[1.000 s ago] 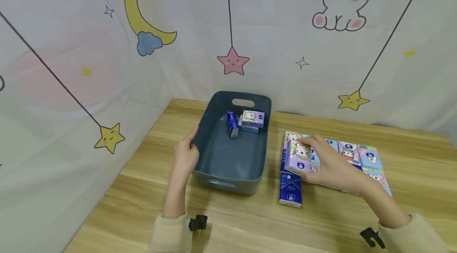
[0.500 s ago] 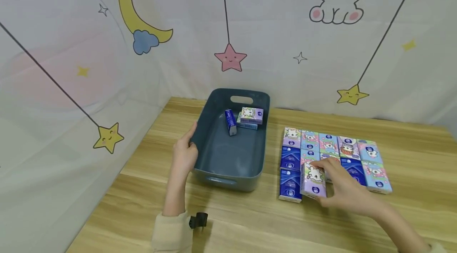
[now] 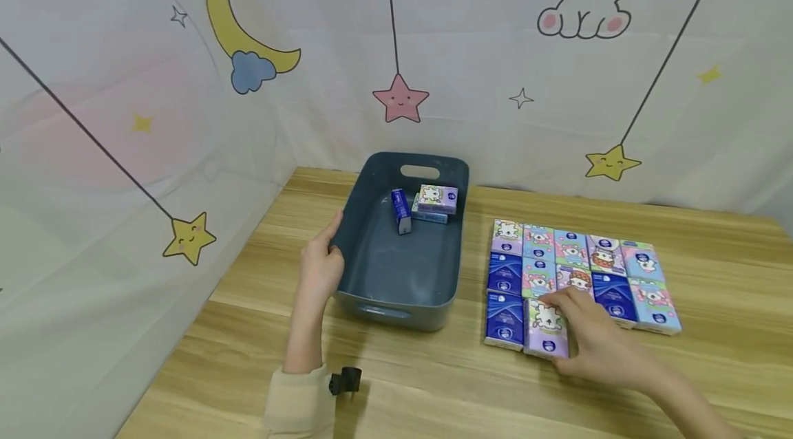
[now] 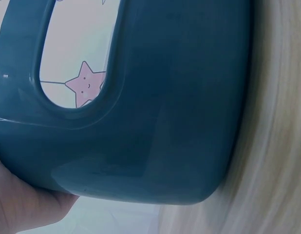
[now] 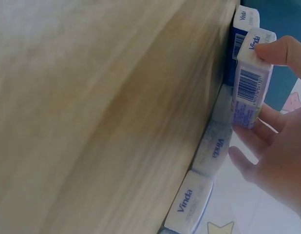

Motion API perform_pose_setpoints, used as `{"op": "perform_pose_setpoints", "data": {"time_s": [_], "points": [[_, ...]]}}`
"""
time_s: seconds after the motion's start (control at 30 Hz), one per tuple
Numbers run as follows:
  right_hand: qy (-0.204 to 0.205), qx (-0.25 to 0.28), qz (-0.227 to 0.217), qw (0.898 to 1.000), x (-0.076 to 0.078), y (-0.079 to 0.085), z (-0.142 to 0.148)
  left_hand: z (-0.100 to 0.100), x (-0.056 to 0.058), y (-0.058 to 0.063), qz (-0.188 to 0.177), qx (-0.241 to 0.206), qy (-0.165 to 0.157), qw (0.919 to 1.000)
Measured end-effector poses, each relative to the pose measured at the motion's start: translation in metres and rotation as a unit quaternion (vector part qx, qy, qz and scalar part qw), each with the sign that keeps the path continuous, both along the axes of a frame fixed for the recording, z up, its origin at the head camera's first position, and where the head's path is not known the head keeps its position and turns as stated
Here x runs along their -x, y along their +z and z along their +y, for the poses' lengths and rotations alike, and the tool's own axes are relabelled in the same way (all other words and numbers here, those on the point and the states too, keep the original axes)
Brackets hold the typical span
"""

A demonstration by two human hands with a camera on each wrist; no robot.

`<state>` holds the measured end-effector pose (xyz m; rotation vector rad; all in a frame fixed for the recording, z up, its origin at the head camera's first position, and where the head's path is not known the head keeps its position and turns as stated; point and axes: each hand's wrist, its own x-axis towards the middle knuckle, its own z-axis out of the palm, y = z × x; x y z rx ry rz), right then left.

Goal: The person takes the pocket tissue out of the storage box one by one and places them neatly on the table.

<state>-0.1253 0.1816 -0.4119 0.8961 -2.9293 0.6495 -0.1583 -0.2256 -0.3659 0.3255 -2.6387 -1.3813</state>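
Observation:
My right hand (image 3: 597, 343) pinches a purple tissue pack (image 3: 548, 332) with a cartoon print, thumb on its near end and fingers at its far end. The pack lies low at the front row, right beside a dark blue tissue pack (image 3: 504, 320). In the right wrist view, the held pack (image 5: 250, 83) stands out from the neighbouring packs, its barcode side showing. My left hand (image 3: 322, 267) rests along the left outer side of a blue-grey plastic bin (image 3: 387, 274), index finger straight; some fingers are hidden. The left wrist view shows the bin's end wall (image 4: 179, 122) and handle slot.
Inside the bin, a blue pack (image 3: 401, 212) leans beside a purple pack (image 3: 438, 198) stacked on a light blue one (image 3: 429, 217). Rows of several tissue packs (image 3: 570, 246) lie right of the bin. A printed cloth (image 3: 483, 115) hangs behind the wooden table (image 3: 421, 384).
My right hand has carried the purple pack from over the left of the rows toward me and down to the front row, beside the blue pack. The left hand stays at the bin.

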Motion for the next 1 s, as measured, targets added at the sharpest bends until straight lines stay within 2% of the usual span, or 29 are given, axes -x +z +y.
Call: {"op": "perform_pose_setpoints", "data": {"time_s": [0.23,0.37,0.83,1.0], "points": [[0.008,-0.014,0.051,0.999,0.0,-0.006,-0.002,0.001,0.001,-0.002,0.0,-0.005,0.001,1.0],[0.012,-0.014,0.066,0.998,0.0,-0.008,-0.002,0.001,0.001,-0.002,0.003,-0.004,0.002,1.0],[0.012,-0.009,0.049,0.999,0.002,-0.008,-0.001,0.0,0.001,-0.003,0.006,-0.004,0.0,1.0],[0.012,-0.014,0.034,0.999,0.008,0.004,-0.003,0.0,0.0,-0.002,0.005,-0.003,-0.001,1.0]]}}
